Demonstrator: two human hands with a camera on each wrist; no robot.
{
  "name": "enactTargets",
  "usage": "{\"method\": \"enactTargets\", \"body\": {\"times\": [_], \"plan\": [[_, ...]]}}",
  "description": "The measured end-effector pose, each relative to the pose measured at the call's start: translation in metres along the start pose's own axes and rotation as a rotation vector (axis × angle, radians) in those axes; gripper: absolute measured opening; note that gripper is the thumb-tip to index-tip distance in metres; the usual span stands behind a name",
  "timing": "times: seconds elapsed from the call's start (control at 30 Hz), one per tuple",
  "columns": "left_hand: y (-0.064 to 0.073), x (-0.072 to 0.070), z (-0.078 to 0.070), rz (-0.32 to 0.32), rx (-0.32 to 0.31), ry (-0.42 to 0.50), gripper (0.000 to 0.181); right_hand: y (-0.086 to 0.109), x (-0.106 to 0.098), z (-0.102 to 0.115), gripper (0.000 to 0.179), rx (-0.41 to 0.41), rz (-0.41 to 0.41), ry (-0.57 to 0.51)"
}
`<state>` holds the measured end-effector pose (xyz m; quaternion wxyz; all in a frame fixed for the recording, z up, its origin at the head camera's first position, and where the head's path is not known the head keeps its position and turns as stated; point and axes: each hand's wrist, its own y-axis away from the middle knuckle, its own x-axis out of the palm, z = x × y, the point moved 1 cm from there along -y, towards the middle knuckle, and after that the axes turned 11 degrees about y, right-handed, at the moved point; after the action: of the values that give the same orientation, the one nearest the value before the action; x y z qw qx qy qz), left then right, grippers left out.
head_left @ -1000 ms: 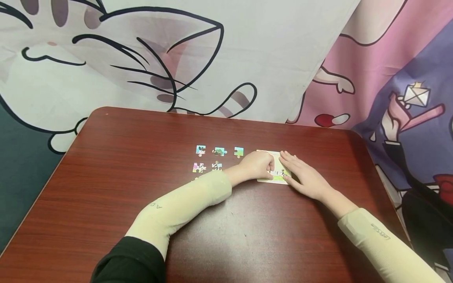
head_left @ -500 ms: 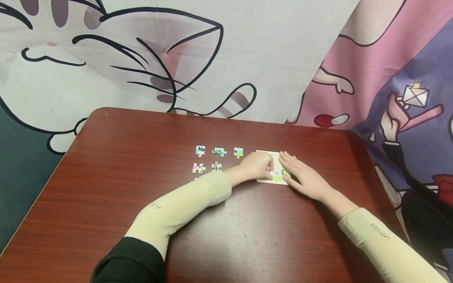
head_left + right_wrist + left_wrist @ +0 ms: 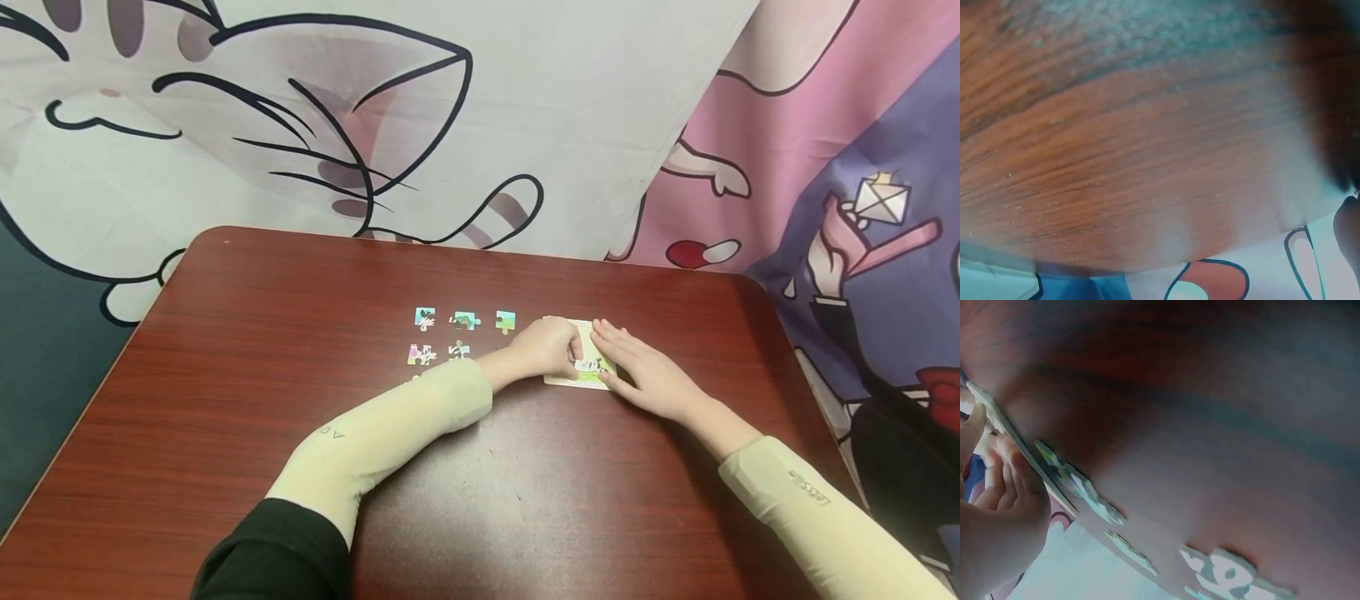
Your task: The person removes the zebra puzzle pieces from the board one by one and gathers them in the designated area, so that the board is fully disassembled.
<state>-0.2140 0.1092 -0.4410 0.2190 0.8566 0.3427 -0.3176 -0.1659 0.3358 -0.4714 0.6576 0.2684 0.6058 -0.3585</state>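
Observation:
A pale, card-sized puzzle board [image 3: 585, 327] lies on the table, with a green strip and small figures along its lower part. Over its left side, my left hand [image 3: 546, 346] curls its thumb and fingers down at a puzzle piece, mostly hidden by the hand. In the left wrist view, the curled fingers [image 3: 1013, 472] bend against the board [image 3: 1038, 465], with the thumb [image 3: 972, 428] beside them. My right hand [image 3: 648, 371] rests along the board's right edge, fingers straight and together. The right wrist view shows mainly the table.
Left of the board lie loose jigsaw pieces in rows: three at the back, including a green-blue one [image 3: 506, 321], and two in front, such as one with pink [image 3: 422, 356]. The left sleeve [image 3: 420, 408] covers part of this area. The brown table [image 3: 300, 292] meets a printed curtain [image 3: 585, 125].
My left hand has shifted very slightly upward at the board, and a bit more of the picture beside its thumb shows. My right hand stays in place.

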Motion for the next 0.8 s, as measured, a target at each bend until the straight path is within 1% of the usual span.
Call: {"method": "enactTargets", "body": {"times": [0.07,0.17,0.3,0.43,0.57,0.7,0.8], "plan": [[0.000,0.000,-0.002,0.009,0.006,0.029,0.015,0.000,-0.001,0.000,0.068,-0.004,-0.004,0.002],[0.002,0.000,-0.004,0.028,0.022,0.046,0.010,-0.001,-0.002,0.001,0.068,-0.006,-0.005,0.002],[0.006,-0.001,-0.006,0.032,0.052,0.011,0.008,-0.001,-0.002,0.002,0.068,-0.006,-0.008,0.006],[0.011,-0.004,-0.007,0.022,0.069,-0.016,0.011,-0.001,-0.001,0.002,0.068,-0.004,-0.012,0.011],[0.019,-0.012,-0.006,0.000,0.060,-0.003,0.014,-0.001,0.000,0.002,0.068,0.003,-0.012,0.009],[0.030,-0.023,-0.004,-0.024,0.050,0.045,0.013,-0.001,0.001,0.003,0.067,0.015,-0.005,0.009],[0.040,-0.031,0.000,-0.029,0.037,0.088,0.011,0.000,0.001,0.004,0.067,0.018,-0.004,0.013]]}}
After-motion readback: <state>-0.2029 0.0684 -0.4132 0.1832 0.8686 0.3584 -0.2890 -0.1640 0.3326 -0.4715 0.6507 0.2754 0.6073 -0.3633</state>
